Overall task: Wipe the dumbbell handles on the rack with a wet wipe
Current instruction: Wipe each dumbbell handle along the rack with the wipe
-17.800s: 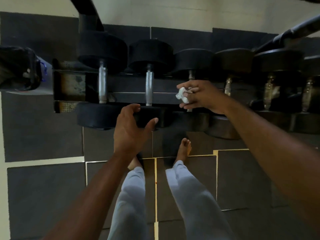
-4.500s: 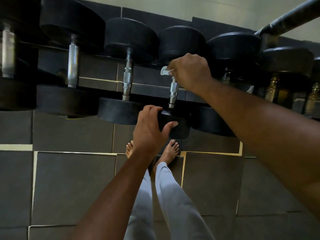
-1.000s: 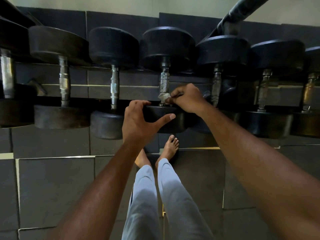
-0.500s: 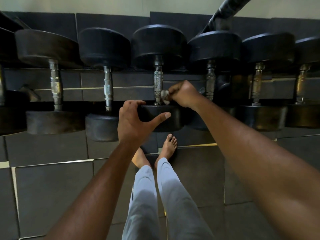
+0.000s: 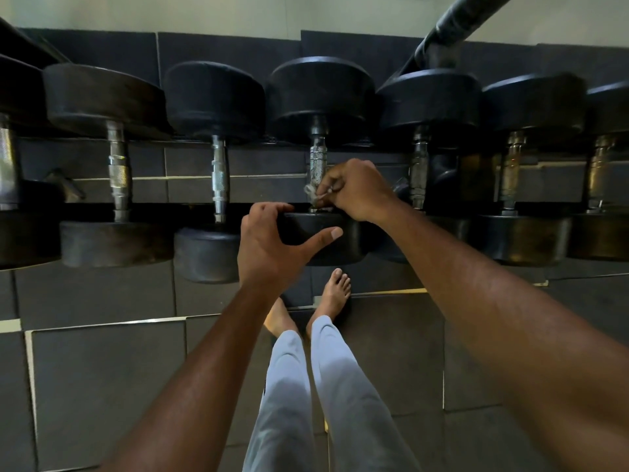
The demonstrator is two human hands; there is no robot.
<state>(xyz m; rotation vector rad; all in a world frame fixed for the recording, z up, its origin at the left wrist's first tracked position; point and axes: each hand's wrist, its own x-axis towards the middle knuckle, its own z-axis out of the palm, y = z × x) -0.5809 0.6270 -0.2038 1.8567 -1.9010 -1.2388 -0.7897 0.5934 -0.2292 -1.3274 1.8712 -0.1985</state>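
Note:
A row of black dumbbells with metal handles lies across the rack (image 5: 258,195) in front of me. My right hand (image 5: 354,190) pinches a crumpled white wet wipe (image 5: 315,195) against the lower end of the middle dumbbell's knurled handle (image 5: 318,158). My left hand (image 5: 272,243) grips the near black head (image 5: 326,238) of that same dumbbell, fingers curled over its top edge and thumb stretched along its front.
More dumbbells sit to the left (image 5: 218,178) and right (image 5: 418,172) of the middle one. A black slanted bar (image 5: 456,25) rises at the upper right. Dark rubber floor tiles (image 5: 102,386) and my bare feet (image 5: 335,294) are below the rack.
Over the last second my right hand has slid the wipe slightly up and down the lower part of the middle handle. My left hand has stayed on the near dumbbell head.

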